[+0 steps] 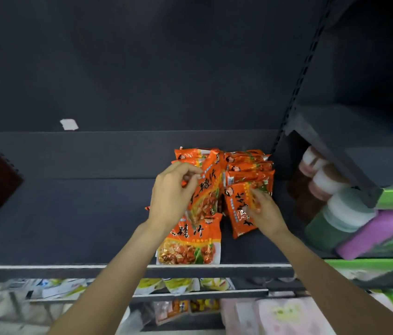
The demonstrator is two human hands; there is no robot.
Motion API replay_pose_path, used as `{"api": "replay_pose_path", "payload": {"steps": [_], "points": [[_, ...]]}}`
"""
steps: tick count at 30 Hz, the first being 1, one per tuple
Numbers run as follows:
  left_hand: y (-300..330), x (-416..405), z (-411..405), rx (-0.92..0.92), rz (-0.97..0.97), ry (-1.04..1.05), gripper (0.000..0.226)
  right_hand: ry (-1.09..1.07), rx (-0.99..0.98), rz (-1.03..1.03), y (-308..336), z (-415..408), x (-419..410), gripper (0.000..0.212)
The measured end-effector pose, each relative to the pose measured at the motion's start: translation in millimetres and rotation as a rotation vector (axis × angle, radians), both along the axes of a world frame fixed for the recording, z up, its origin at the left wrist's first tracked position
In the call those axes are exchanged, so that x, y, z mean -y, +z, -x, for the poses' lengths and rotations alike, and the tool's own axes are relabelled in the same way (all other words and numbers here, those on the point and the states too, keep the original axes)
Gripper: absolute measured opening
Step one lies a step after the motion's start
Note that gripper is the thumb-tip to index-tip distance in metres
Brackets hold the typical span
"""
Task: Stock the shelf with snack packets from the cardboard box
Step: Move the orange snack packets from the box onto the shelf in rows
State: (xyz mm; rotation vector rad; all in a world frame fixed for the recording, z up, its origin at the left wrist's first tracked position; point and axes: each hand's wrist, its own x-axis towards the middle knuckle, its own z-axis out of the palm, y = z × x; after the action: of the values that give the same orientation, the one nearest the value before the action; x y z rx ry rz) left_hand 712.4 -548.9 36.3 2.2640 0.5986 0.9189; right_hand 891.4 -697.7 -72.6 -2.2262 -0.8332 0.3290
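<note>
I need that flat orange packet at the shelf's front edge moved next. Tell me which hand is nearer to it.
Left. The left hand grips a packet directly above the flat packet; the right hand holds another packet further to its right.

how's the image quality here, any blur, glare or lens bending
Head view: the orange snack packets are fairly sharp with foil glare; the bottles at right and lower shelves are smeared; the shelf edge bows from the wide lens; the dark back panel is dim.
</note>
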Motion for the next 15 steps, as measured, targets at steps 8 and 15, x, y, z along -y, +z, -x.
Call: {"api": "replay_pose_path", "payload": {"steps": [8,15], "points": [[11.9,41.1,-21.9,0.03,-0.004,-0.161,0.014,0.14,-0.16,-0.338,61.0,5.2,31.4,0.08],[-25.6,71.4,-72.2,-0.128,0.023,-0.314,0.013,0.068,-0.123,-0.405,43.9,-11.4,73.4,0.08]]}}
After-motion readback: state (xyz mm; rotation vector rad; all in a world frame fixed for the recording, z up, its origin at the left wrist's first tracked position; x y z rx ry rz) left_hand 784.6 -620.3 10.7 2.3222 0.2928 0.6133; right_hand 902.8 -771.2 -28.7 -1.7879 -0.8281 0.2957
